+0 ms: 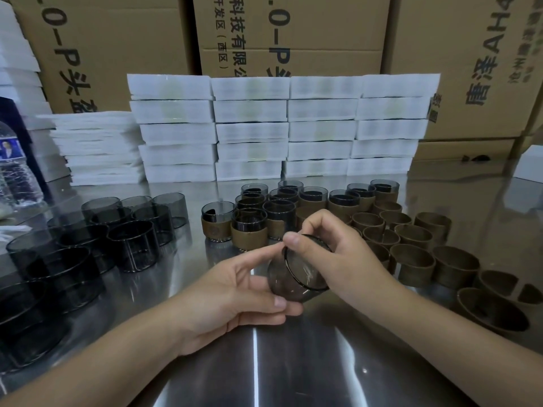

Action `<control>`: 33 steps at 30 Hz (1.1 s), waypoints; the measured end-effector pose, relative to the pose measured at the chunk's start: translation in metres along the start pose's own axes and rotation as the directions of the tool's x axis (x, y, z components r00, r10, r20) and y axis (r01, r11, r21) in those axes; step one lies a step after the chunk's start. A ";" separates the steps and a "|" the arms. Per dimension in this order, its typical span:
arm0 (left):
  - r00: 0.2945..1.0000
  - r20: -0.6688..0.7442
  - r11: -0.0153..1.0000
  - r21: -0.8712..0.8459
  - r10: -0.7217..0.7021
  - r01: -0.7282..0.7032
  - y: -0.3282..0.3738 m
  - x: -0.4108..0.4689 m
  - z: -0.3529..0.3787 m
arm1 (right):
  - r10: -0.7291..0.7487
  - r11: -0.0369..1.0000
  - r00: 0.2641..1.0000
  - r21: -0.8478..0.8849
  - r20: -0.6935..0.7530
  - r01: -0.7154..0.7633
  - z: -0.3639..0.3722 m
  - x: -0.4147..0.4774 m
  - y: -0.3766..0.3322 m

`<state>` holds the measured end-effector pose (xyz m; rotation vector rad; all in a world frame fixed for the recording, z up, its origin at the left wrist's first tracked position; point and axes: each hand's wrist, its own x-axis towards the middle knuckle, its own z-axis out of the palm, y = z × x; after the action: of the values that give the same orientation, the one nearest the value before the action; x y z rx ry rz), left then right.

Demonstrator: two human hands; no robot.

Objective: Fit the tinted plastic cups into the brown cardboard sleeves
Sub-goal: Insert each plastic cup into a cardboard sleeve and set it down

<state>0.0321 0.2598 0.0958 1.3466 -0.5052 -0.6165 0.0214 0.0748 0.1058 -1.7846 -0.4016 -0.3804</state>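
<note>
Tinted cup (296,277) sits tipped on its side between the two hands, the left hand (235,295) pinching its base from below, the right hand (332,248) curled over its rim, with empty brown sleeves (411,259) just right of the right hand.

bottle (13,171): cut by left edge | cartons (293,33): tops cut off, far | held cup (296,274): far rim behind right hand (332,254)
</note>
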 end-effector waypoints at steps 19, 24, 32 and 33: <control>0.982 -0.174 0.994 -0.066 0.078 -0.091 0.007 -0.001 0.004 | 0.148 0.966 0.983 0.197 0.113 -0.168 0.002 -0.002 0.000; 0.977 -0.189 0.987 -0.106 0.102 -0.124 0.006 -0.002 0.006 | 0.121 0.962 0.986 0.231 0.114 -0.145 0.002 -0.003 -0.003; 0.976 -0.181 0.991 -0.032 0.121 -0.129 0.008 -0.003 0.008 | 0.099 0.945 0.983 0.294 0.154 -0.141 0.004 -0.006 -0.006; 0.976 -0.173 0.991 -0.010 0.129 -0.133 0.008 -0.003 0.009 | 0.095 0.948 0.984 0.287 0.151 -0.136 0.004 -0.006 -0.007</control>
<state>0.0250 0.2561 0.1052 1.3213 -0.4419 -0.3919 0.0133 0.0799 0.1079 -1.5346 -0.4235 -0.1079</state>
